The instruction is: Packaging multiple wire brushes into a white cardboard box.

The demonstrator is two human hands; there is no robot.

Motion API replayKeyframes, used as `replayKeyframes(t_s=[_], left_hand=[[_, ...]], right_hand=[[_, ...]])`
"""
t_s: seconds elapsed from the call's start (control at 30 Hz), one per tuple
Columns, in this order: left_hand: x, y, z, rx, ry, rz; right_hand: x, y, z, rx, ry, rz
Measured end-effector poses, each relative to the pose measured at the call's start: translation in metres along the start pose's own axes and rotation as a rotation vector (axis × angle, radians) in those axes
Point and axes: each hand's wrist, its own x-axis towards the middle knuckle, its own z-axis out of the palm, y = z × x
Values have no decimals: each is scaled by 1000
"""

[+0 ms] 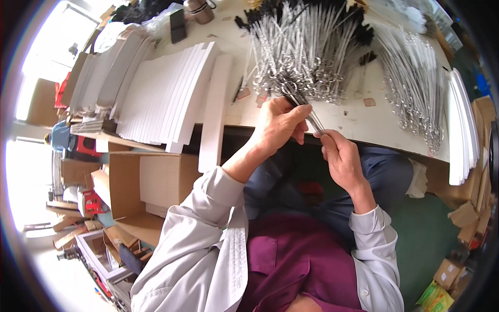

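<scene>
Just over the table's front edge, my left hand (281, 122) is closed round a small bundle of thin wire brushes (314, 122). Their dark, bristly part sticks out beyond my left fingers toward the pile. My right hand (339, 156) pinches the thin wire end of the same bundle, lower and to the right. Beyond my hands lies a large pile of wire brushes (301, 44), with ring ends toward me and black bristles at the far side. A second heap of wire brushes (416, 83) spreads over the table's right part, rings toward me.
Long white boxes (161, 99) stand in a row at the left, one white box (215, 114) overhanging the table edge. More white boxes (460, 127) lean at the right edge. A phone (178, 26) and a flask (200, 10) lie far left. An open carton (150, 182) stands below.
</scene>
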Motion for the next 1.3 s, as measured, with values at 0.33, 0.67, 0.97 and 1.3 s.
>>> replayKeyframes(t_s=[0.33, 0.67, 0.97, 1.3], left_hand=[[-54, 13, -97, 1533, 564, 109], [-60, -13, -134, 1263, 698, -104], [-76, 14, -126, -139, 443, 207], [-18, 18, -111, -597, 364, 430]], right_hand=[[1, 9, -5, 113, -10, 113], [-6, 15, 5, 253, -118, 147], [-8, -3, 10, 256, -224, 174], [-28, -31, 10, 299, -352, 216]])
